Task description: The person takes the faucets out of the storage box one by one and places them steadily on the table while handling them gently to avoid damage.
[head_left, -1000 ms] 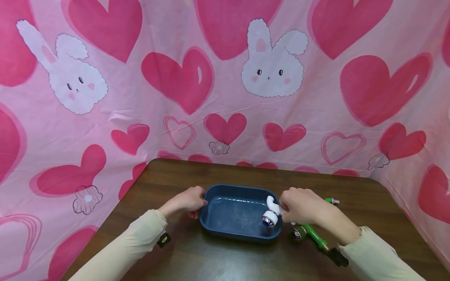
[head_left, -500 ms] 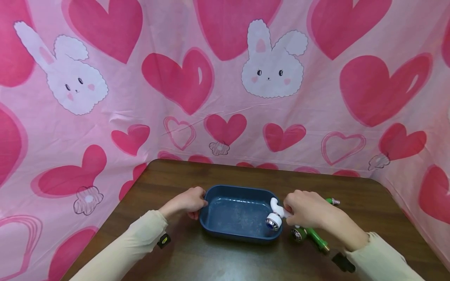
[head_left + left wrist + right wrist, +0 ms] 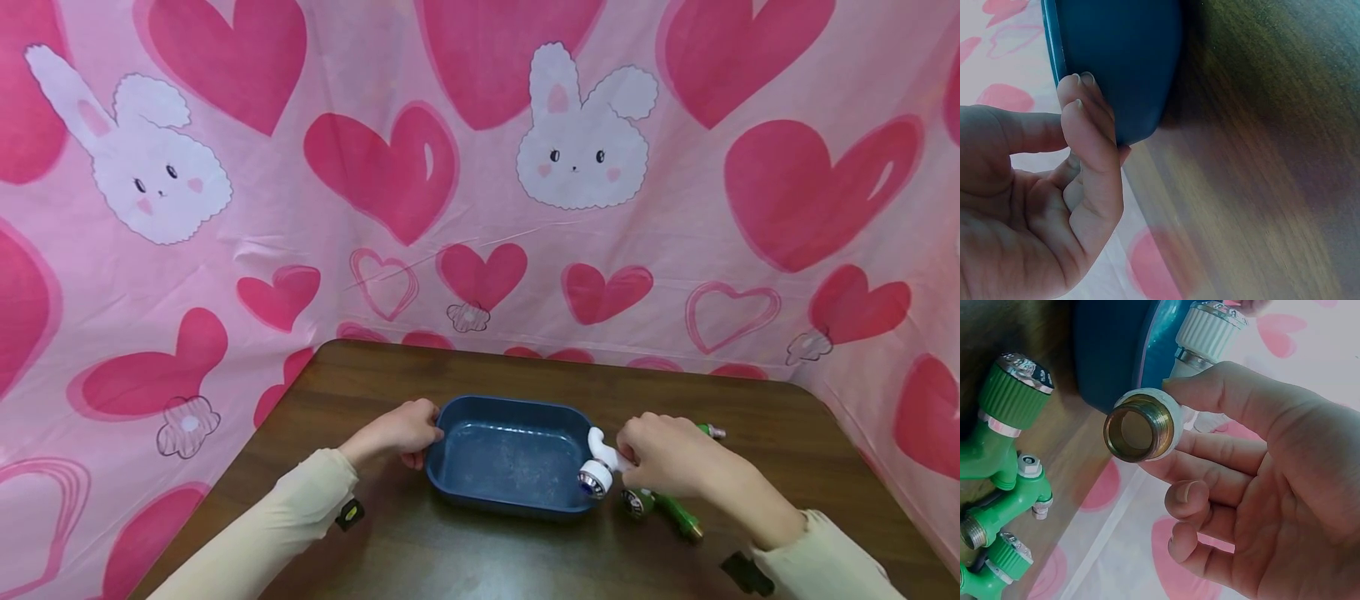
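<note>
A blue rectangular basin stands on the wooden table. My left hand pinches the rim at its left end between thumb and fingers, as the left wrist view shows with the hand. My right hand holds a white plastic tap, which overlaps the basin's right rim in the head view. Up close, the thumb and fingers of the right hand grip the tap around its body. Its brass threaded end faces the camera, and the ribbed knob points up.
Green taps lie on the table right of the basin, partly under my right arm. The nearest green tap is close to the basin. In the right wrist view several green taps show at the left. A pink patterned cloth hangs behind.
My right hand has moved right and slightly toward me with the white tap, from over the basin's inside to its right rim. The left hand and basin stay still.
</note>
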A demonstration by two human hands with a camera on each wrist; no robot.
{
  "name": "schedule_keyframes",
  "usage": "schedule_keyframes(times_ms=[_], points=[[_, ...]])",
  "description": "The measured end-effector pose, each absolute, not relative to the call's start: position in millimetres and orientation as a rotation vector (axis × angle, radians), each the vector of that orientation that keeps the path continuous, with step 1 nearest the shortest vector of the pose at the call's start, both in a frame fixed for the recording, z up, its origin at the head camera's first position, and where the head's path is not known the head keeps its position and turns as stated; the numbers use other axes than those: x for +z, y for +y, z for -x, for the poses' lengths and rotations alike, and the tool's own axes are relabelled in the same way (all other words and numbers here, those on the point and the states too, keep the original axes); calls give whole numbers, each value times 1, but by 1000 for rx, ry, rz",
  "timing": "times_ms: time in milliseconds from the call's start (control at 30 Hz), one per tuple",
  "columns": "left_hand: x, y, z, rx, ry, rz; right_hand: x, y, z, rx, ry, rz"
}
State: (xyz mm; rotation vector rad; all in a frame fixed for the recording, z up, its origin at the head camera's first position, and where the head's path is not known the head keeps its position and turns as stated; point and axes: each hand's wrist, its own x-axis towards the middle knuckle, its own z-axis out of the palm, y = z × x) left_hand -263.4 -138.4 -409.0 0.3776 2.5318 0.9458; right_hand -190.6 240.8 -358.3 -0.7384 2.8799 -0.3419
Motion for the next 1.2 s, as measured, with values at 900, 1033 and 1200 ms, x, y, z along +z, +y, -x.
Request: schedule_keyframes(times_ms=[900,1033,1200], points=[[-408,-138,265,930,2527,-357,-357,262,185,-369,2881,683],[-407,-138,264,940,2521,-351,-358,266,184,-377,2881,692],[-406,-138,264,934,2522,-351,-358,271,184,-381,2878,711]])
